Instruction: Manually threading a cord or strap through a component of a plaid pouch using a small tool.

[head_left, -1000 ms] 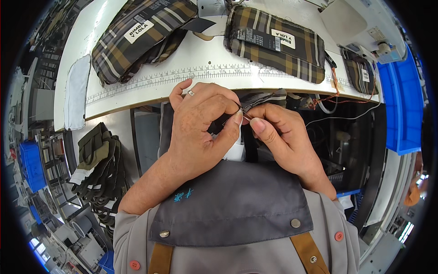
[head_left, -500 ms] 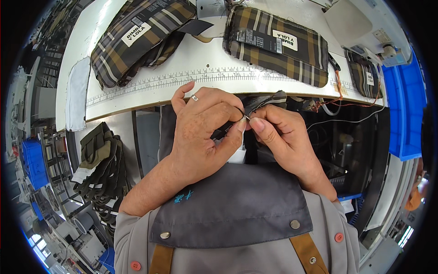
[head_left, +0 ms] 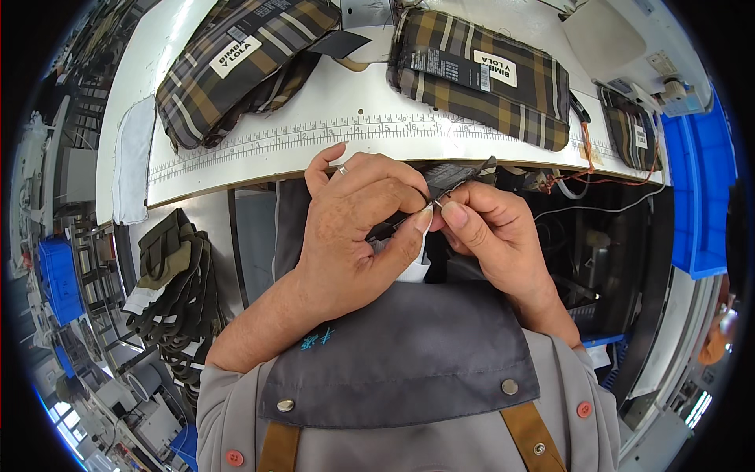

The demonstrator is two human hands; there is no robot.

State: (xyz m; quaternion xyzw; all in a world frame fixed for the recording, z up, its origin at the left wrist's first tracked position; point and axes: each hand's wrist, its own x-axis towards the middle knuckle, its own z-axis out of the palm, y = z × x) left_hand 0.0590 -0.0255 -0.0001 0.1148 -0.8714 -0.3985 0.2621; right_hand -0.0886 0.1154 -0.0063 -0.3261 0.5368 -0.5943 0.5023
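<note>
Just in front of the table edge, my left hand [head_left: 354, 224] and my right hand [head_left: 499, 236] meet fingertip to fingertip. Both are closed in a pinch on a small dark fabric piece [head_left: 458, 175], whose edge sticks up behind my right fingers. A tiny shiny sliver [head_left: 437, 204] shows between the two thumbs, too small to name. White material [head_left: 416, 271] hangs below my left thumb. My palms hide much of the held piece. A ring sits on a left finger, and that hand's little finger is raised.
Plaid fabric pouches [head_left: 480, 79] with labels lie on the white table [head_left: 346, 145], which has a ruler scale along its front. Another plaid stack [head_left: 244, 75] lies left. Dark straps [head_left: 169, 275] hang at lower left. Orange wires [head_left: 586, 153] and a blue bin [head_left: 696, 189] are right.
Both hands have shifted slightly to the right, still pinched together. More of the dark fabric piece now shows above my right fingers.
</note>
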